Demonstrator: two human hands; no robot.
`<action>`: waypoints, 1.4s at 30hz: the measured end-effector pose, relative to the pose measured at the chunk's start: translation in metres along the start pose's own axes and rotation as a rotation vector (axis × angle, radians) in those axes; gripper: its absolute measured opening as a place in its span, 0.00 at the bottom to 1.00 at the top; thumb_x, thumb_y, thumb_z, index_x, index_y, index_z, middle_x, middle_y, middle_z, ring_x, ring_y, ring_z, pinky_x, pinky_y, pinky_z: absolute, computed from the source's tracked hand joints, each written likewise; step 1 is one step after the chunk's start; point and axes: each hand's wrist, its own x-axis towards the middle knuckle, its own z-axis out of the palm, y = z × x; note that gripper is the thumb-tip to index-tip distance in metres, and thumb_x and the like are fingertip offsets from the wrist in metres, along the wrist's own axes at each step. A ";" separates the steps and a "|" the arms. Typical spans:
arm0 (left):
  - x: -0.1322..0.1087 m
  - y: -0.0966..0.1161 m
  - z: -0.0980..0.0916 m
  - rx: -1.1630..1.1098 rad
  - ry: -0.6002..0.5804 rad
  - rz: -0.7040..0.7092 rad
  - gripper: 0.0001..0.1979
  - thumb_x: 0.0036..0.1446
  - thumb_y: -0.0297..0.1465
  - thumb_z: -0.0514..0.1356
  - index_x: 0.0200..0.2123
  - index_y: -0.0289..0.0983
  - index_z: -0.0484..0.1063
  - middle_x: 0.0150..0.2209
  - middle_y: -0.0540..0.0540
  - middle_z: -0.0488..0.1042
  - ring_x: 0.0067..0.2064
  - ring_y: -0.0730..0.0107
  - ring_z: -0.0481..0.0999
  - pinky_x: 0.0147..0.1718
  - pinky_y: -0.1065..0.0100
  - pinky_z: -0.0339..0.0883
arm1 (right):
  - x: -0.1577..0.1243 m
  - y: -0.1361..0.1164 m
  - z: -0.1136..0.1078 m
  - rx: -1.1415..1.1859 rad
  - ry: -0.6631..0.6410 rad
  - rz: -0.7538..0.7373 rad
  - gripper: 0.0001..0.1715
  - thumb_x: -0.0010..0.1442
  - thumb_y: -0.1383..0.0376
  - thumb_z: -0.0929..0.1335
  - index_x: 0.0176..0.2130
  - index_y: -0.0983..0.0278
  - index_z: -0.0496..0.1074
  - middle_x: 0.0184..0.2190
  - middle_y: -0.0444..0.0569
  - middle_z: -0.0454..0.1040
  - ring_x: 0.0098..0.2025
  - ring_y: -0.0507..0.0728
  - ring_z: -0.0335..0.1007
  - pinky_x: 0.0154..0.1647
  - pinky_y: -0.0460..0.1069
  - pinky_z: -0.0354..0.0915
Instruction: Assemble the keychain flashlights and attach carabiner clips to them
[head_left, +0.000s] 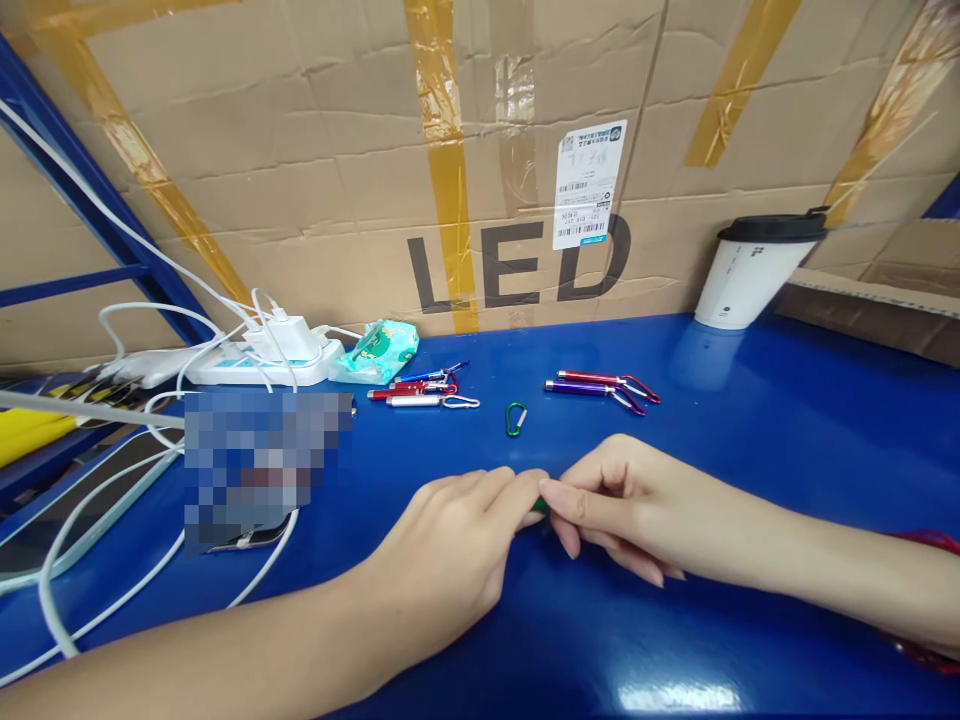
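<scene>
A large taped cardboard box (360, 240) stands behind the glossy blue counter (780, 440). In the near middle, a small green object (540, 505) lies between the fingertips of both hands, mostly hidden; exactly what it is cannot be told. A green carabiner (509, 420) lies just beyond on the far side.

Such a small piece would seem best handled with one hand steadying it while the other makes slight fingertip movements, low over the counter in case it slips.

The left hand (465, 525), knuckles up, has its fingers curled in around the piece. The right hand (626, 500) meets it from the right, thumb and forefinger drawn together at the piece, other fingers loosely bent. Both forearms slant inward from the sides.
</scene>
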 end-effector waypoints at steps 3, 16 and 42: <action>0.002 -0.001 -0.001 -0.033 0.016 -0.013 0.10 0.61 0.23 0.44 0.35 0.37 0.63 0.29 0.48 0.70 0.30 0.68 0.70 0.30 0.69 0.63 | 0.003 0.000 -0.002 0.094 -0.037 0.020 0.34 0.50 0.41 0.61 0.29 0.72 0.68 0.10 0.38 0.56 0.10 0.39 0.49 0.11 0.36 0.49; 0.008 0.002 -0.009 -0.315 -0.096 -0.229 0.08 0.64 0.29 0.45 0.34 0.39 0.60 0.34 0.51 0.71 0.33 0.72 0.71 0.32 0.72 0.60 | 0.006 -0.001 -0.014 -0.023 0.043 -0.071 0.36 0.51 0.42 0.60 0.32 0.72 0.72 0.14 0.40 0.57 0.15 0.39 0.57 0.14 0.34 0.54; 0.012 -0.005 -0.008 -0.608 0.086 -0.515 0.11 0.64 0.38 0.42 0.34 0.39 0.56 0.24 0.54 0.60 0.27 0.75 0.61 0.29 0.72 0.56 | 0.009 0.004 -0.007 -0.312 0.227 -0.353 0.31 0.47 0.47 0.67 0.45 0.62 0.70 0.39 0.46 0.70 0.32 0.38 0.64 0.27 0.32 0.58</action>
